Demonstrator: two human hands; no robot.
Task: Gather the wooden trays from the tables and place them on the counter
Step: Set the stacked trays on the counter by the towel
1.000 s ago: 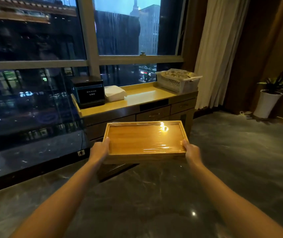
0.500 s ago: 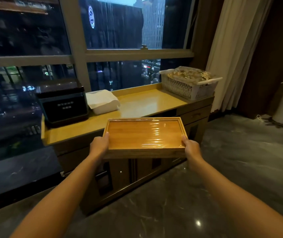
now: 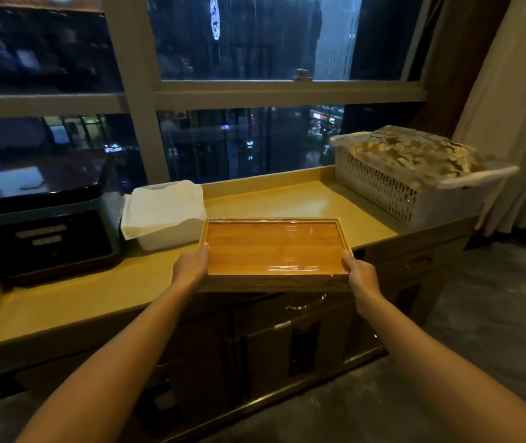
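Observation:
A rectangular wooden tray [image 3: 271,247] wrapped in clear film is held level in front of me. My left hand [image 3: 191,266] grips its left side and my right hand [image 3: 359,273] grips its right side, thumbs on the rim. The tray hangs over the front edge of the yellow-topped counter [image 3: 287,199], its far half above the counter top and its near edge past the cabinet front. Whether it touches the counter top I cannot tell.
On the counter stand a black box-like appliance [image 3: 41,231] at the left, a white napkin-covered container [image 3: 164,212] beside it, and a white lattice basket [image 3: 415,183] of wrapped items at the right. A window [image 3: 255,139] runs behind; a curtain [image 3: 517,107] hangs at the right.
I have walked up to the counter with the tray held in both hands. The tray has gone from in front of the cabinet to over the counter's front edge.

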